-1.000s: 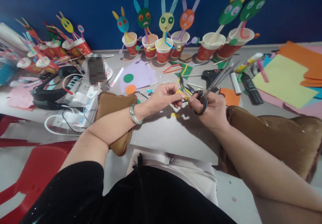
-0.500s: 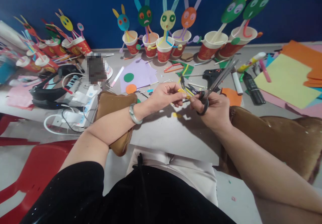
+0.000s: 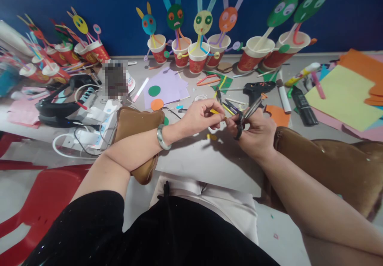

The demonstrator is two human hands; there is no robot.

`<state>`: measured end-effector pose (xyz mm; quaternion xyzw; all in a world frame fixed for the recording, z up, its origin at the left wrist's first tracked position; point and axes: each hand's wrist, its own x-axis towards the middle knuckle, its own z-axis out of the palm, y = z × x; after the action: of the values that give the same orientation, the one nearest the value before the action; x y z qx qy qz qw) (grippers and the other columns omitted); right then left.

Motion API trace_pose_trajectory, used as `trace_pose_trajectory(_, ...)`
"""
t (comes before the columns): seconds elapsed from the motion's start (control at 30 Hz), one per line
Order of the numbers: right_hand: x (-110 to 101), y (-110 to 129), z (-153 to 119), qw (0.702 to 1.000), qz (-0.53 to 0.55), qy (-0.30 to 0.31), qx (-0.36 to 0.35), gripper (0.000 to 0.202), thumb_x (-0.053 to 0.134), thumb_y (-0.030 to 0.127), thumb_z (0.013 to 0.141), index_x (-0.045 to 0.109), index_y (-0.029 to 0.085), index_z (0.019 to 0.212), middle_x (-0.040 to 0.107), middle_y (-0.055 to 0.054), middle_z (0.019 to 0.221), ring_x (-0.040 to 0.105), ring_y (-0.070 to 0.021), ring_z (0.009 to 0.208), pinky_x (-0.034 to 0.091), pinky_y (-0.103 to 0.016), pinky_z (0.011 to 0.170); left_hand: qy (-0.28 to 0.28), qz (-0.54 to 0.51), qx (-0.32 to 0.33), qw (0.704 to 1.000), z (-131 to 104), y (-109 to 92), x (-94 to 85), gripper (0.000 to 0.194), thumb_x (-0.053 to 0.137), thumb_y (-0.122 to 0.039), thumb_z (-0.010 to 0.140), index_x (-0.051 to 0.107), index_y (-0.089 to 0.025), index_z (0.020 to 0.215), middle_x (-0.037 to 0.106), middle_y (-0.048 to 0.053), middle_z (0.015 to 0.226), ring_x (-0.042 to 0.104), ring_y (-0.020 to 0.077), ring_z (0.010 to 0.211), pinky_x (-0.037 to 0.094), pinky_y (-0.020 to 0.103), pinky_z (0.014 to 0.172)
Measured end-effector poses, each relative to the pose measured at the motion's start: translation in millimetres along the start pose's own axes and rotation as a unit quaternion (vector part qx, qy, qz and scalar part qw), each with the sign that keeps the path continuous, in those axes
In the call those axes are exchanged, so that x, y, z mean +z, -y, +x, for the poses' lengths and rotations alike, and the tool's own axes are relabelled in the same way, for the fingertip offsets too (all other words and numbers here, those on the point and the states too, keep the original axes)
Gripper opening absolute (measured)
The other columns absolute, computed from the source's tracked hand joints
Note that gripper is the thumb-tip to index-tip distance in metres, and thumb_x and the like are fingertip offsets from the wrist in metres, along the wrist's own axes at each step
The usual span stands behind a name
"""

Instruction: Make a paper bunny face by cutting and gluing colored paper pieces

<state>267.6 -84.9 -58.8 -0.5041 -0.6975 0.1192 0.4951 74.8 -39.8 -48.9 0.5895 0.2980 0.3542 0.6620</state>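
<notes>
My left hand (image 3: 201, 116) pinches a small yellow paper piece (image 3: 214, 111) between thumb and fingers above the table. Close beside it, my right hand (image 3: 254, 132) is closed around a pair of scissors (image 3: 250, 110), whose blades point up and away from me. The right fingertips meet the yellow piece near its right end; whether they grip it too, I cannot tell. Under the hands, yellow paper scraps (image 3: 212, 137) lie on the table. Past them is a black hot glue gun (image 3: 256, 90) among pens and paper bits.
Red paper cups (image 3: 197, 62) holding paper puppets stand along the blue wall. Brown cushions (image 3: 137, 128) (image 3: 326, 158) lie at both sides. At left are a power strip (image 3: 103, 132) and cables; at right, coloured paper sheets (image 3: 344, 92) and a black marker (image 3: 304, 107).
The scissors have tilted lower in my right hand. The yellow piece has turned slightly between my fingers. My view has shifted a little.
</notes>
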Motion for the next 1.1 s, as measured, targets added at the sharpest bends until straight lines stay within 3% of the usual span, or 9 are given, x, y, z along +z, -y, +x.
trace_pose_trajectory(0.1,-1,0,1,1.000,-0.006,-0.005,0.006,0.034,0.075,0.032,0.084,0.055,0.025,0.057,0.064,-0.002,0.063,0.057,-0.0186,0.064,0.050,-0.031,0.060,0.002,0.012,0.017,1.000,1,2,-2.8,0.020,0.078,-0.023,0.088,0.060,-0.019,0.096,0.071,-0.003,0.075,0.071,0.0079,0.065,0.056,0.021,0.064)
trace_pose_trajectory(0.23,-4,0,2,1.000,0.003,-0.002,0.027,0.024,0.076,0.031,0.082,0.065,0.026,0.062,0.065,-0.002,0.064,0.057,-0.0194,0.065,0.050,-0.032,0.059,0.020,0.039,0.078,0.996,3,-3,-11.1,0.044,0.084,-0.019,0.078,0.060,-0.023,0.114,0.078,0.001,0.106,0.071,0.0072,0.073,0.056,0.020,0.066)
trace_pose_trajectory(0.3,-5,0,2,0.999,0.002,0.001,0.043,0.021,0.078,0.032,0.080,0.067,0.026,0.063,0.065,-0.002,0.064,0.058,-0.0201,0.065,0.051,-0.033,0.060,0.029,0.075,0.095,0.992,4,-6,-15.5,0.041,0.087,-0.023,0.078,0.064,-0.023,0.113,0.077,0.003,0.113,0.070,0.0074,0.075,0.055,0.021,0.067)
trace_pose_trajectory(0.4,-5,1,2,0.998,-0.005,-0.002,0.055,0.022,0.079,0.037,0.079,0.068,0.027,0.064,0.065,-0.002,0.062,0.058,-0.0214,0.066,0.053,-0.036,0.064,0.024,0.107,0.091,0.990,3,-9,-19.6,0.032,0.089,-0.037,0.082,0.069,-0.020,0.101,0.076,0.004,0.108,0.069,0.0092,0.075,0.055,0.024,0.069)
trace_pose_trajectory(0.53,-5,0,1,0.999,-0.009,-0.009,0.035,0.025,0.078,0.045,0.081,0.069,0.027,0.066,0.063,-0.002,0.060,0.057,-0.0213,0.065,0.053,-0.037,0.068,0.010,0.109,0.061,0.992,4,-7,-20.2,0.038,0.088,-0.052,0.083,0.073,-0.019,0.095,0.076,0.003,0.092,0.067,0.0098,0.071,0.053,0.024,0.066)
trace_pose_trajectory(0.87,-5,-3,-1,1.000,-0.005,-0.014,0.026,0.027,0.080,0.044,0.083,0.068,0.026,0.067,0.063,-0.003,0.063,0.058,-0.0211,0.067,0.052,-0.035,0.065,0.007,0.052,0.033,0.998,6,-13,-18.1,0.049,0.095,-0.059,0.073,0.074,-0.015,0.083,0.074,0.002,0.074,0.065,0.0094,0.066,0.056,0.025,0.065)
trace_pose_trajectory(1.1,-5,3,2,0.999,0.017,-0.006,0.033,0.026,0.080,0.042,0.082,0.068,0.026,0.066,0.062,0.000,0.060,0.053,-0.0180,0.059,0.051,-0.034,0.062,-0.006,0.028,0.023,0.999,5,-16,-19.4,0.049,0.100,-0.054,0.067,0.074,-0.014,0.078,0.078,0.005,0.078,0.071,0.0117,0.069,0.060,0.026,0.068)
